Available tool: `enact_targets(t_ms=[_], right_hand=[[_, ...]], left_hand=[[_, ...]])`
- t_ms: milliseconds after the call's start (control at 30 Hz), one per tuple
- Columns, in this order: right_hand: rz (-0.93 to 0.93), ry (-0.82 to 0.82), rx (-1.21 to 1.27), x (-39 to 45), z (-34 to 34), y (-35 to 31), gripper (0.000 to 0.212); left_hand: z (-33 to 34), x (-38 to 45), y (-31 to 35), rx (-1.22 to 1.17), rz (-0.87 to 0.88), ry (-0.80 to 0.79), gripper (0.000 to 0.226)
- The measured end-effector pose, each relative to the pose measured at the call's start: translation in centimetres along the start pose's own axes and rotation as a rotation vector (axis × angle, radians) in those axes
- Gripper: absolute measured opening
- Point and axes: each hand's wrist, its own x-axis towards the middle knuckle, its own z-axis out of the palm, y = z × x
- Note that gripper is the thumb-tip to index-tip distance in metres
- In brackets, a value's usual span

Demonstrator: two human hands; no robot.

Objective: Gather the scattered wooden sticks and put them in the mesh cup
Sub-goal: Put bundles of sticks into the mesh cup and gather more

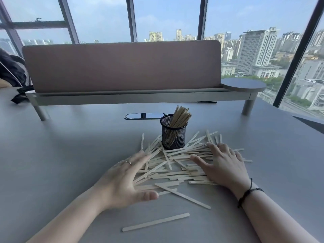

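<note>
Wooden sticks (175, 165) lie scattered on the grey table (70, 146) in front of the person, and the order from near to far matters here. Nearest the body, one stray stick (156, 222) lies alone, its long axis running left to right with the right end slightly farther away; it sits between the two forearms and touches neither hand. Just beyond it, a second loose stick (183, 195) slants down to the right from the edge of the pile, close to the left thumb.

Next comes the main heap, bracketed by both hands. The left hand (126, 179) stands on its edge at the pile's left side, fingers spread wide and empty, palm turned toward the sticks; it is blurred, so whether it touches them is hard to say. The right hand (222, 163) rests flat on the pile's right side, fingers splayed and pressing down on sticks rather than gripping any. Most sticks between the hands lie roughly left to right, so their ends, not their flat sides, face the two palms. I judge that a squeeze inward would need them turned or raked first.

Farther on, touching the heap's far edge, stands the mesh cup (173, 133), upright, with a bundle of sticks (180, 116) already inside leaning right. It sits between the hands, slightly nearer the right.
</note>
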Motion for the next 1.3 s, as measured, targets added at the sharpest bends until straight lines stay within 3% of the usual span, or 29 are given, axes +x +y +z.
enact_targets(t_ms=[133, 233, 433, 567, 633, 800, 1033, 1300], right_hand=[[-0.008, 0.029, -0.009, -0.2, -0.3, -0.3, 0.088], [-0.039, 0.059, -0.022, -0.4, 0.0, -0.7, 0.086], [-0.165, 0.054, 0.045, -0.7, 0.0, -1.4, 0.083], [-0.312, -0.002, 0.093, -0.9, -0.1, -1.6, 0.093], [-0.368, -0.003, 0.107, -1.5, -0.5, -2.3, 0.095], [-0.489, -0.136, 0.076, -3.8, -1.2, -4.5, 0.105], [-0.545, -0.200, 0.007, -3.6, -0.2, -4.6, 0.122], [-0.504, -0.112, 0.023, -3.8, -0.3, -4.9, 0.104]], left_hand=[[0.9, -0.8, 1.9, 0.126, 0.066, -0.082, 0.135], [0.9, -0.9, 2.4, 0.078, 0.073, -0.073, 0.135], [0.5, -0.5, 1.1, -0.132, 0.080, 0.117, 0.098], [0.3, -0.3, 0.0, -0.168, 0.096, 0.151, 0.077], [0.3, -0.3, -0.3, -0.157, 0.093, 0.168, 0.081], [1.1, 0.2, -0.7, 0.066, -0.038, 0.118, 0.123], [2.7, 1.4, -0.6, -0.054, 0.069, 0.282, 0.085], [2.5, 1.7, -0.6, -0.047, 0.108, 0.219, 0.099]])
